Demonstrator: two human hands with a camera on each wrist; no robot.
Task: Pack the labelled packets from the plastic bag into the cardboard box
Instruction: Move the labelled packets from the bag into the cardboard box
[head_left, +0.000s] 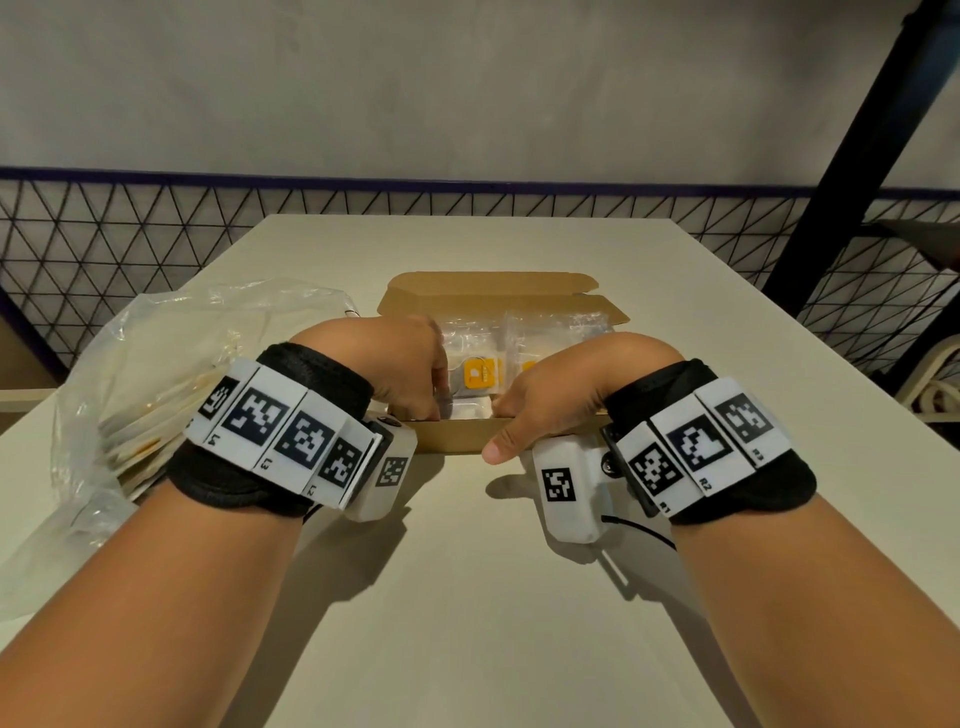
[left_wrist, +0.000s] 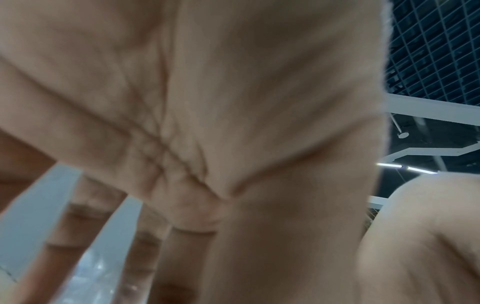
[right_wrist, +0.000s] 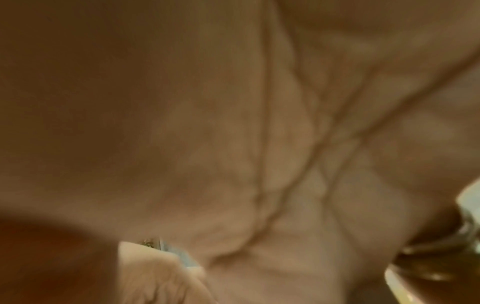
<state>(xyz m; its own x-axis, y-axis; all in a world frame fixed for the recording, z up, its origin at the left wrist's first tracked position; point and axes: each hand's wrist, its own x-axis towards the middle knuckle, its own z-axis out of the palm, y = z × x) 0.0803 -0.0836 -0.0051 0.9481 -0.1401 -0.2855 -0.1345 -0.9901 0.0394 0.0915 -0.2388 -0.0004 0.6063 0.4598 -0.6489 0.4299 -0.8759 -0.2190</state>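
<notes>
An open cardboard box (head_left: 457, 439) stands mid-table with clear packets (head_left: 483, 376) bearing orange labels lying inside. My left hand (head_left: 415, 374) reaches down into the box's near-left part, and in the left wrist view its straight fingers (left_wrist: 145, 257) touch a clear packet (left_wrist: 91, 277). At the near-right rim is my right hand (head_left: 545, 400), thumb outside on the front wall and fingers hidden inside, so it pinches that wall. Only its blurred palm (right_wrist: 233, 144) fills the right wrist view. A crumpled plastic bag (head_left: 171, 332) with more packets lies to the left.
The pale table (head_left: 467, 597) runs from me to a far edge beyond the box. A black wire mesh fence (head_left: 130, 234) lines the back and sides. A dark slanted post (head_left: 857, 156) rises at the right.
</notes>
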